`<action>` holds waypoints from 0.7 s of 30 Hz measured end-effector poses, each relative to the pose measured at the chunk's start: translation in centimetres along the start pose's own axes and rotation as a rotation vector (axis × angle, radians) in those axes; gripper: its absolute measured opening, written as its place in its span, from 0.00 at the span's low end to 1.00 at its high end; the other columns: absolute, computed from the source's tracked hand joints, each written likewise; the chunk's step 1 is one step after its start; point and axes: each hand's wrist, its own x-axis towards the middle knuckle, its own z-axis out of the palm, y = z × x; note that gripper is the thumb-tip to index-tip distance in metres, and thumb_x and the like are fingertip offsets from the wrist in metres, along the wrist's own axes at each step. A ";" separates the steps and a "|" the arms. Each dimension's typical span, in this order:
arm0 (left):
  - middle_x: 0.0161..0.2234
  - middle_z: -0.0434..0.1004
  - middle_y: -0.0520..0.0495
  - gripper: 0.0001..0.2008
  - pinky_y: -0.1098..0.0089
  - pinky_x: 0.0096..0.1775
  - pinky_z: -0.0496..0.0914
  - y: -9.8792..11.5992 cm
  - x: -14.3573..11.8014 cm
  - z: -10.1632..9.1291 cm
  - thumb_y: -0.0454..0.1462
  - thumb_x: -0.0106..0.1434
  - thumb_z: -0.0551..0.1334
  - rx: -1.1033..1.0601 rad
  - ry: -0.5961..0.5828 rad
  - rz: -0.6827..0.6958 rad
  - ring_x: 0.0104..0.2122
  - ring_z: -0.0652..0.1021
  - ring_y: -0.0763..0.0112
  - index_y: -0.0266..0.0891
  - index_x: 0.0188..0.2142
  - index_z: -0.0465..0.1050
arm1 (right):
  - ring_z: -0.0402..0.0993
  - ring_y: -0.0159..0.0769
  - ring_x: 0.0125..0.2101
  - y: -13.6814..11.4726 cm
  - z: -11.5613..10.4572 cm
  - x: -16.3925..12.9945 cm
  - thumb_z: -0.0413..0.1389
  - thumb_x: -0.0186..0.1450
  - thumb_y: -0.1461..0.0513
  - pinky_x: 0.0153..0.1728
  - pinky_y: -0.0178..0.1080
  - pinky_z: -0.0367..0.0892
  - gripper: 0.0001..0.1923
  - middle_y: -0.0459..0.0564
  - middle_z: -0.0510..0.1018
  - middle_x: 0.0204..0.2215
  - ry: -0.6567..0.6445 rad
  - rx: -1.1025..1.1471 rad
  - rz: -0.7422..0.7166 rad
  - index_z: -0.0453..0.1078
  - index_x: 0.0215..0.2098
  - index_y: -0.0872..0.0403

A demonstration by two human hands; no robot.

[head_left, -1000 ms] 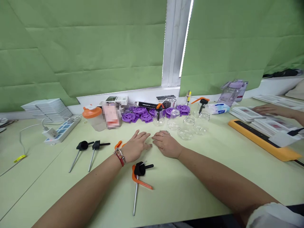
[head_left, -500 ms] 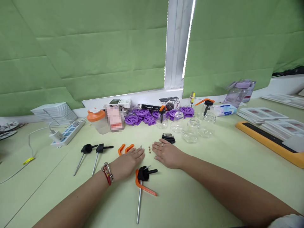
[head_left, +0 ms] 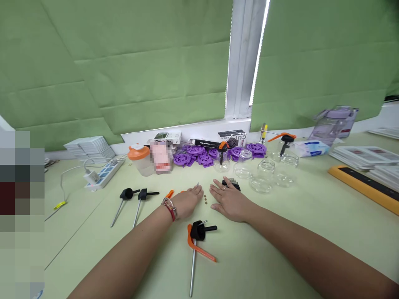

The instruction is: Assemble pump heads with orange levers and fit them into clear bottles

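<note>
My left hand (head_left: pixel 188 202) lies palm down on the table, fingers stretched out. It partly covers the orange levers (head_left: pixel 169 194), and a short metal pin (head_left: pixel 198 184) shows by its fingertips. My right hand (head_left: pixel 233 204) rests flat with fingers spread, touching or just beside a black strip of upright screws (head_left: pixel 231 184); which, I cannot tell. Between the hands lie several tiny brown round pieces (head_left: pixel 205 199). Nearer me is a black cup-shaped part (head_left: pixel 198 231) with a side handle, a metal rod (head_left: pixel 193 270) and an orange lever (head_left: pixel 202 252).
Two black parts with rods (head_left: pixel 126 194) lie at left, near a power strip (head_left: pixel 107 172). Behind are an orange-lidded cup (head_left: pixel 139 158), purple discs (head_left: pixel 196 151) and glass jars (head_left: pixel 261 178). White panels (head_left: pixel 363 154) and an orange-black bar (head_left: pixel 368 187) lie at right.
The view has turned left, so things appear further right. My left hand has moved slightly right and now covers more of the orange levers. My right hand's fingers are spread wider.
</note>
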 end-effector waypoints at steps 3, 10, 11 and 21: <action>0.65 0.40 0.33 0.35 0.58 0.59 0.55 0.1 0.6 0.1 0.23 0.54 0.50 0.010 0.015 -0.020 0.64 0.48 0.61 0.32 0.63 0.45 | 0.39 0.48 0.64 0.1 0.2 0.0 0.32 0.69 0.48 0.61 0.56 0.26 0.34 0.59 0.58 0.61 0.012 -0.003 0.001 0.53 0.63 0.61; 0.66 0.35 0.38 0.36 0.59 0.61 0.49 -0.6 -1.5 0.0 0.24 0.57 0.49 -0.052 0.121 -0.044 0.65 0.44 0.65 0.35 0.64 0.41 | 0.39 0.48 0.64 0.2 0.5 0.0 0.33 0.69 0.47 0.61 0.57 0.27 0.34 0.60 0.55 0.62 0.021 -0.008 0.001 0.51 0.64 0.62; 0.66 0.36 0.38 0.35 0.60 0.62 0.47 -1.0 -2.3 0.1 0.25 0.58 0.49 -0.057 0.157 -0.043 0.65 0.43 0.65 0.35 0.64 0.41 | 0.39 0.48 0.64 0.2 0.5 0.0 0.33 0.69 0.47 0.61 0.57 0.27 0.34 0.60 0.55 0.62 0.024 -0.008 0.003 0.51 0.63 0.62; 0.67 0.33 0.42 0.30 0.46 0.60 0.43 -2.3 -8.5 3.9 0.48 0.67 0.45 -0.029 0.241 -0.072 0.64 0.36 0.54 0.46 0.66 0.36 | 0.41 0.50 0.64 0.3 0.9 0.1 0.35 0.69 0.48 0.61 0.58 0.29 0.33 0.58 0.58 0.61 0.059 0.007 -0.009 0.53 0.63 0.60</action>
